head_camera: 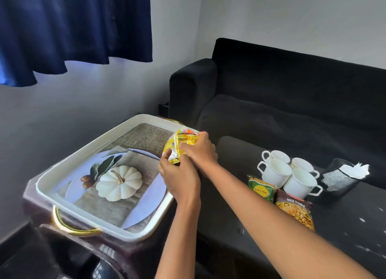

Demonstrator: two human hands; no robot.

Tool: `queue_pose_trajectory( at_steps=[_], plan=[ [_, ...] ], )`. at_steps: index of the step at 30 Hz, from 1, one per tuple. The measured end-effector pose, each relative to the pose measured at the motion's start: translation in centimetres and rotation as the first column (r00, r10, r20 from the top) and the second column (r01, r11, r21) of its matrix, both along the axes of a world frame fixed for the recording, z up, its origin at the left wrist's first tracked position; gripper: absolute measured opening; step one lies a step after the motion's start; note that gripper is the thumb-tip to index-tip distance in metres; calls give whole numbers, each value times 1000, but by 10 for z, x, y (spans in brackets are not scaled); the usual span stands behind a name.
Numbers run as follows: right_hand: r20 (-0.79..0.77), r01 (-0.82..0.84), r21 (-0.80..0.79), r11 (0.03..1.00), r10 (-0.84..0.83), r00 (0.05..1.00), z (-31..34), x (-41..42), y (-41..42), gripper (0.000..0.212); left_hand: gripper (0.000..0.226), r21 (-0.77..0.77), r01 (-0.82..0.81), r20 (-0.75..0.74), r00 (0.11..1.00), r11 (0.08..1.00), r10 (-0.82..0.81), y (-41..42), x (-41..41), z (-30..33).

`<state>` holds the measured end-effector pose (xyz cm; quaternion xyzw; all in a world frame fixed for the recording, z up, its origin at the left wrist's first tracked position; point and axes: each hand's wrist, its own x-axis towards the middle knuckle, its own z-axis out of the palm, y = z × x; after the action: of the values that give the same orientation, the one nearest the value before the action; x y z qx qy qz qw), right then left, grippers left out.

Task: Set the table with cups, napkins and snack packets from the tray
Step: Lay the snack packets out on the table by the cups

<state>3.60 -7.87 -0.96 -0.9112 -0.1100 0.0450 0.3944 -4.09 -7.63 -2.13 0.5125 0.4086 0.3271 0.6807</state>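
While both hands (188, 164) hover over the tray's (89, 145) right edge, curled fingers (167, 156) grip the yellow snack packet (179, 142).

A crinkled yellow snack packet (180, 142) sits above the white gold-handled tray's (87, 145) right edge, at about three o'clock from its pumpkin picture. On the dark table (229, 205), four white cups (289, 173) cluster together, with a napkin holder (339, 179) at their three o'clock. A green packet (261, 190) and a brown "Mixture" packet (296, 211) lie at the cups' six o'clock, touching each other.
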Motion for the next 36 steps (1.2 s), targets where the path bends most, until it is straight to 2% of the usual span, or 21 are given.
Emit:
queue_pose_trajectory(
  at_steps=[5, 11, 14, 18, 20, 23, 25, 28, 31, 34, 36],
  plan=[
    [74, 29, 136, 990, -39, 996, -4, -6, -7, 39, 43, -155, -69, 35, 997, 986, 75, 7, 2, 5],
    [346, -90, 254, 963, -4, 938, 9, -26, -28, 33, 48, -242, -15, 147, 988, 970, 52, 3, 1, 14],
    [498, -149, 323, 935, -34, 867, 10, -41, -52, 36, 47, -227, 59, 206, 979, 972, -11, -8, 0, 20],
    [627, -114, 400, 909, -181, 757, -4, -54, -94, 39, 42, -225, 270, 303, 933, 936, -196, -34, 1, 21],
    [616, -74, 449, 890, -249, 747, -13, -59, -116, 42, 41, -187, 402, 316, 889, 897, -332, -48, 2, 18],
    [606, -24, 465, 885, -298, 737, -19, -61, -141, 46, 51, -38, 547, 203, 824, 837, -529, -69, 5, 12],
    [584, -11, 476, 879, -306, 752, -15, -59, -152, 45, 57, 45, 585, 124, 801, 809, -586, -76, 5, 7],
    [514, -4, 522, 853, -311, 799, -6, -53, -168, 43, 61, 145, 624, 82, 766, 768, -638, -76, 7, 2],
    [417, -41, 585, 810, -256, 872, 0, -48, -185, 45, 63, 193, 695, 41, 700, 693, -713, -73, 6, 0],
    [339, -78, 573, 816, -149, 929, 2, -44, -202, 43, 55, 210, 802, 30, 566, 559, -824, -75, 4, -1],
    [270, -77, 589, 805, -106, 957, 1, -44, -213, 42, 55, 226, 832, 16, 517, 506, -856, -75, 4, -3]
  ],
)
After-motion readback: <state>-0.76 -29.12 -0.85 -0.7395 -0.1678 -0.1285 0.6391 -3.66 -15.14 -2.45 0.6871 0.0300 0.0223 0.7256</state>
